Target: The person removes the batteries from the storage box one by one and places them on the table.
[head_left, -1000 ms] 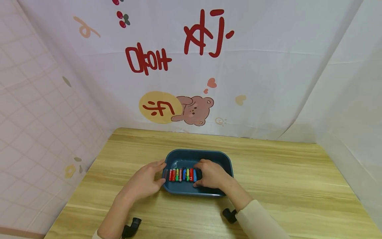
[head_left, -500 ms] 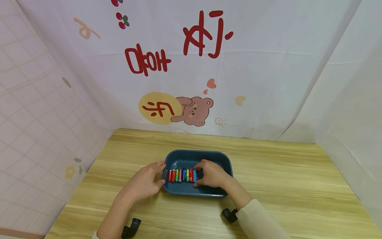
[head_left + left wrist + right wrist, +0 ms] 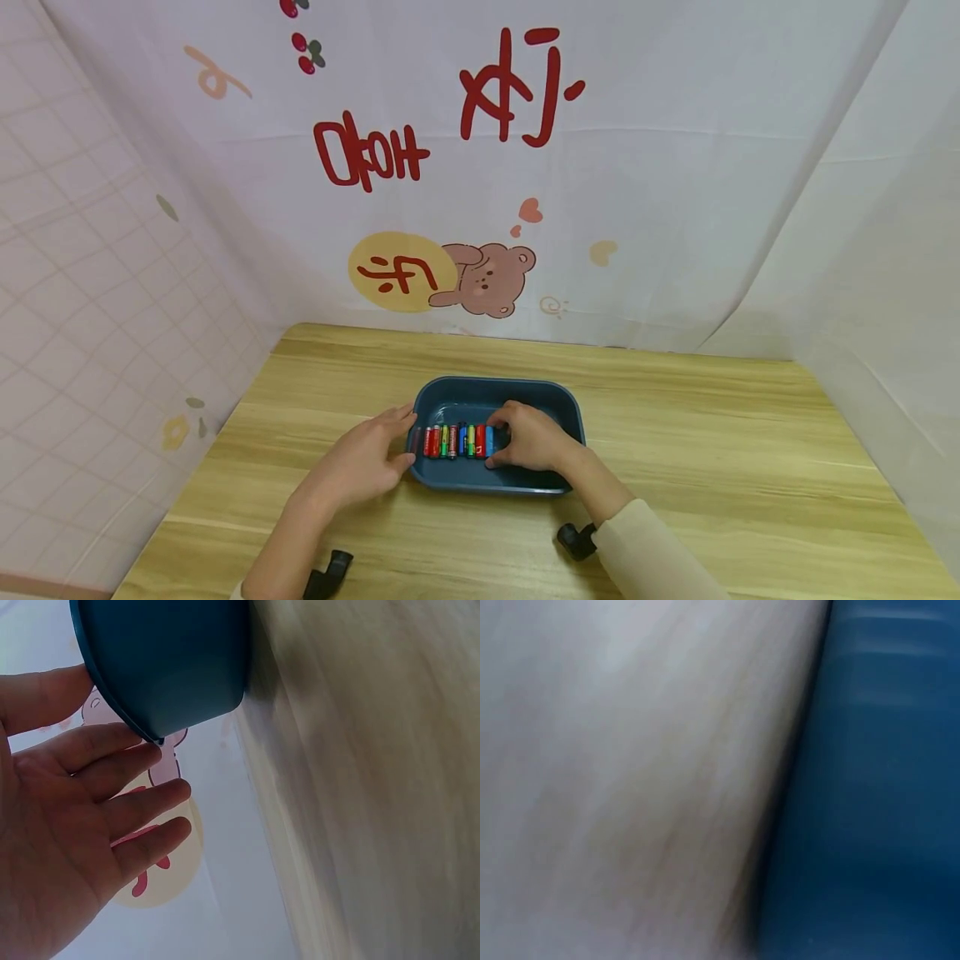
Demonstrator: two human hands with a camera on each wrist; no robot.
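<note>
Inside the dark blue bin [image 3: 461,477], several colourful batteries [image 3: 453,442] lie side by side in a row across its floor. My right hand [image 3: 536,440] reaches over the bin's right side. Its thumb and forefinger are at the two ends of the rightmost blue battery [image 3: 491,442], pinching it. At the bin's left end is my left hand [image 3: 367,454], with thumb and fingertips touching the rim. The left wrist view shows this hand's fingers [image 3: 150,802] extended and relaxed, two of them away from the bin. Only the bin's outer wall [image 3: 870,787] and the table show in the right wrist view.
A wood-grain table [image 3: 697,450] carries the bin. One black elbow-shaped piece [image 3: 576,542] is beside the right sleeve, and another black piece [image 3: 327,575] is beside the left forearm. A white printed cloth [image 3: 660,167] hangs behind the table and along its sides.
Both hands, the batteries and the bin hold almost the same places throughout. The head view has shifted very slightly.
</note>
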